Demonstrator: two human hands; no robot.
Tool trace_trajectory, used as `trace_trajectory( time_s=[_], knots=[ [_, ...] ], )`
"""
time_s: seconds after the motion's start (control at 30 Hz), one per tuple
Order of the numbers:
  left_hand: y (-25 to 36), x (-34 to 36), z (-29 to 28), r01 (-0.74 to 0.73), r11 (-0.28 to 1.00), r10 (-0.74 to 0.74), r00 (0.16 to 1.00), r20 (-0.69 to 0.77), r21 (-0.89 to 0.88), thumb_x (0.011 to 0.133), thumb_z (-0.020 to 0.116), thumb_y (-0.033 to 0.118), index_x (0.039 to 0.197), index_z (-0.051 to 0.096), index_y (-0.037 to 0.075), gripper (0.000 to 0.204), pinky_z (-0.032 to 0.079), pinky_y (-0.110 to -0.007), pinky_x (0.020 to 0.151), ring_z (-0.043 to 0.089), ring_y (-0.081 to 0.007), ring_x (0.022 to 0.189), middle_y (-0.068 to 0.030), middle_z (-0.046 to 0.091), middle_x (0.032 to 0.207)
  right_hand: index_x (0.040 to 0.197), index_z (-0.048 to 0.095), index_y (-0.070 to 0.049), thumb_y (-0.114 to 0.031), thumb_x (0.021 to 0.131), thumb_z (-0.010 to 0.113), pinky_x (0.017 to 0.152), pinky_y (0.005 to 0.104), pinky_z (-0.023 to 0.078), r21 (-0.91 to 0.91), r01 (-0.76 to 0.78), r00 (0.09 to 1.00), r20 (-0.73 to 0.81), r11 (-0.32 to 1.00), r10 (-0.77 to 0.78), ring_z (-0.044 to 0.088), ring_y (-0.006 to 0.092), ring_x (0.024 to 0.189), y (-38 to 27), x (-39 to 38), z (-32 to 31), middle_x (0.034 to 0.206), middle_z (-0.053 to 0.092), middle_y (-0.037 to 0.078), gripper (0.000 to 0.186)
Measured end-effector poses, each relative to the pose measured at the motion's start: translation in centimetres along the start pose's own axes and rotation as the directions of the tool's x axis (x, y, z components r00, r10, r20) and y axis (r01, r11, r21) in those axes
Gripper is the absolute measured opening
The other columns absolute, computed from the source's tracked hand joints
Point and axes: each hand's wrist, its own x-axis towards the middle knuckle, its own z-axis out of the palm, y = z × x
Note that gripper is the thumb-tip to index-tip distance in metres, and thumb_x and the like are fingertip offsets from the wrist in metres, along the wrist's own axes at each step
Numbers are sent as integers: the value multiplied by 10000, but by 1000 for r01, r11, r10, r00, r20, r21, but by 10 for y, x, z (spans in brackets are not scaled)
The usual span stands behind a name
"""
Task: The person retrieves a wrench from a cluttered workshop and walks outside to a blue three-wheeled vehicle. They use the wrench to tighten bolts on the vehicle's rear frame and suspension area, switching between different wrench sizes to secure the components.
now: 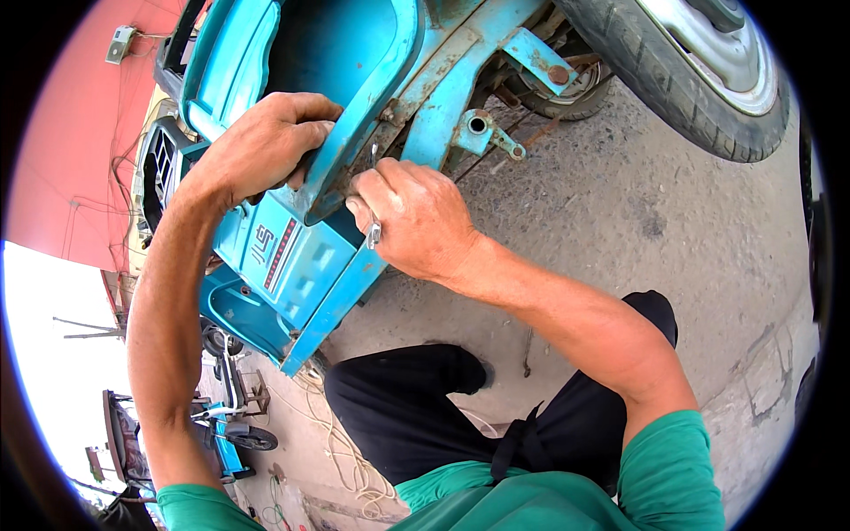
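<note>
My right hand [413,215] is closed round a metal wrench [374,235], whose ends show above and below the fist. It works close against the rusty underside of a turquoise fender panel [361,133], by the frame. My left hand [266,146] is closed at the panel's inner edge, fingers curled over the lip; the fingertips and whatever lies under them are hidden. The panel belongs to a turquoise vehicle body tipped on its side, with a painted turquoise frame beam [443,115] showing rust beside it.
A tyre on a silver wheel [691,71] juts out at upper right. Below it, a bracket with a round tube [477,125] sticks out. Pale rope [350,460] lies on the concrete by my knee. Another small vehicle [232,438] stands at lower left.
</note>
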Motion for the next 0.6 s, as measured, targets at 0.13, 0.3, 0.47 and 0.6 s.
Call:
trace_trajectory(
  time_s=[0.13,0.3,0.47,0.6],
  knots=[
    [-1,3,3,-10,999,11,1000,-22,34,980,522,220,1080,678,-11,296,461,-235,503,545,-106,519,-86,639,782,897,607,9,-277,966,508,655,423,524,300,-342,924,-63,891,376,655,281,670,16,23,-29,728,652,141,310],
    [-13,10,3,-122,979,130,991,-41,161,953,510,215,1154,654,-28,346,541,-339,758,668,-230,796,-169,681,959,1003,597,-31,-330,1014,432,559,256,403,638,-591,763,245,493,598,509,82,625,50,43,-51,721,555,0,342],
    [-20,19,21,-90,996,89,990,-113,4,1006,454,280,1171,643,12,368,567,-341,743,656,-187,761,-114,665,877,1051,615,31,-309,985,458,589,292,451,691,-562,798,308,455,518,578,117,651,70,50,-56,782,621,62,381],
    [-8,24,25,70,974,-82,995,-47,-215,1031,413,290,1163,623,-1,383,555,-294,631,624,-144,647,-90,649,791,1054,605,49,-294,986,451,573,288,449,710,-541,820,325,451,472,575,117,629,71,58,-52,769,623,63,382]
  ],
)
